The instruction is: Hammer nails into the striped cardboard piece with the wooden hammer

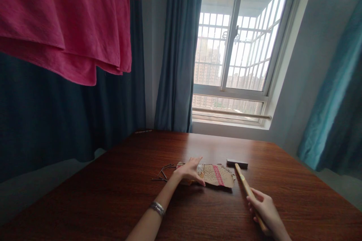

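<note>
The flat, tan, pink-striped cardboard piece (210,175), already densely dotted, lies partly beneath the left hand (190,170), whose thumb and fingers are apart; dark metal nails (164,174) to the left seem unused. Just right, the right hand (263,207) has its fingers clamped on a yellow-handled hammer (243,181), over a glossy reddish-brown wooden table (203,214) before blue curtains (179,52) and a barred window (233,37).
</note>
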{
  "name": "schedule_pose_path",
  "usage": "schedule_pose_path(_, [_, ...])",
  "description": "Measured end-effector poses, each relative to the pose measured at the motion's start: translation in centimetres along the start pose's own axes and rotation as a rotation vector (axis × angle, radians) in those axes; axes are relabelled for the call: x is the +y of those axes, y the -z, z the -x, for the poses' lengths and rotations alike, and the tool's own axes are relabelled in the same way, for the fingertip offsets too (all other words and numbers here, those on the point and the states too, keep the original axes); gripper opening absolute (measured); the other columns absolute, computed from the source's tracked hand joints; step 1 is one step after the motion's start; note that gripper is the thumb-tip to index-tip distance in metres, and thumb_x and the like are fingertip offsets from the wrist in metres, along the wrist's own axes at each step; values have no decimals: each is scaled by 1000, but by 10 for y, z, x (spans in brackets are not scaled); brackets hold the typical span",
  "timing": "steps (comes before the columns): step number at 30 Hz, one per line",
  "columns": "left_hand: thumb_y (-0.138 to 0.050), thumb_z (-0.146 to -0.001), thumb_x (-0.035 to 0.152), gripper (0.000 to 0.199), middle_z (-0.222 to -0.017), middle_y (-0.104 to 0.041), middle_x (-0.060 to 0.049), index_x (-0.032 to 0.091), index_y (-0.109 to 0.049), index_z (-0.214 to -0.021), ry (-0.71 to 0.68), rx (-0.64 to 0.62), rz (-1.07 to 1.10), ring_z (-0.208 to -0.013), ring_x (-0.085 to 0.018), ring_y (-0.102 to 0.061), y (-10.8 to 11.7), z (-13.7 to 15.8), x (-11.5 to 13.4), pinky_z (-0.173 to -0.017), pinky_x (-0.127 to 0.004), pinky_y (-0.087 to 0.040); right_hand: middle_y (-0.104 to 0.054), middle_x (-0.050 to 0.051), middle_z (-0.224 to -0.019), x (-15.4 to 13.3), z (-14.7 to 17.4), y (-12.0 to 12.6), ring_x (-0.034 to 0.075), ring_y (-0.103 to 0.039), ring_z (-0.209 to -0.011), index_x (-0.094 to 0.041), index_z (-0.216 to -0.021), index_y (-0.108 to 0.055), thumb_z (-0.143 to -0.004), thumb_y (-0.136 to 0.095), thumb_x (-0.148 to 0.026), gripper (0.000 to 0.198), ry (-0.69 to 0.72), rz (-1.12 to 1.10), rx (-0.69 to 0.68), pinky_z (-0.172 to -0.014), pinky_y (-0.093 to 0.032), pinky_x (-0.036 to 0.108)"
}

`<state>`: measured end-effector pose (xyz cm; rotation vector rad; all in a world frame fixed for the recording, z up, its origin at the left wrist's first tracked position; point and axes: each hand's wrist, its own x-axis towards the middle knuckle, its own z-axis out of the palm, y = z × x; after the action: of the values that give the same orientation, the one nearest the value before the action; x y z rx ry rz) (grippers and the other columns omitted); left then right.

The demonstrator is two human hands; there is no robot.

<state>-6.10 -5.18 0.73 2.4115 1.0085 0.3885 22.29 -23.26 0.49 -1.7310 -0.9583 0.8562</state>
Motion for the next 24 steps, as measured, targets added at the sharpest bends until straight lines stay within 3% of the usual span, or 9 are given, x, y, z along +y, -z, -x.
schedule_pose_path(3, [-73, -33, 63, 127, -140, -26, -15, 20, -16, -139, -12, 4, -10, -129, -37, -16, -1, 0, -1, -105, -44, -17, -71, 6, -79, 1, 0, 5, 23, -64, -67, -16, -107, -62, -64, -52, -39, 49, 73, 262, 56, -52, -46, 27])
schedule_pose_path(7, [-74, -34, 60, 124, -136, -32, -15, 20, -19, -138, -60, 31, 7, -127, -36, -22, -1, 1, 0, -104, -43, -20, -69, 10, -96, 3, 1, 6, 29, -60, -91, -20, -100, -65, -65, -51, -39, 42, 150, 521, 125, -74, -43, 33])
schedule_pose_path(14, [-76, -36, 57, 123, -136, -32, -16, 18, -19, -138, -65, 46, 32, -126, -34, -26, 0, 2, 4, -103, -41, -23, -64, 12, -97, 21, -2, -1, 27, -60, -86, -19, -100, -61, -69, -49, -39, 39, 239, 661, 211, -72, -43, 34])
schedule_pose_path(19, [-77, -36, 53, 122, -133, -36, -15, 18, -21, -137, -70, 49, 95, -122, -32, -33, 0, 2, 8, -102, -39, -25, -59, 13, -92, 28, 1, -6, 25, -58, -83, -13, -111, -55, -77, -40, -36, 44, 310, 827, 229, -73, -43, 34])
schedule_pose_path(24, [-79, -36, 48, 122, -122, -44, -13, 17, -19, -138, -46, 52, 153, -112, -29, -43, -3, 1, 7, -98, -37, -31, -55, 14, -96, 10, 14, -14, 29, -51, -87, -11, -125, -44, -79, -40, -35, 52, 457, 978, 420, -79, -39, 39])
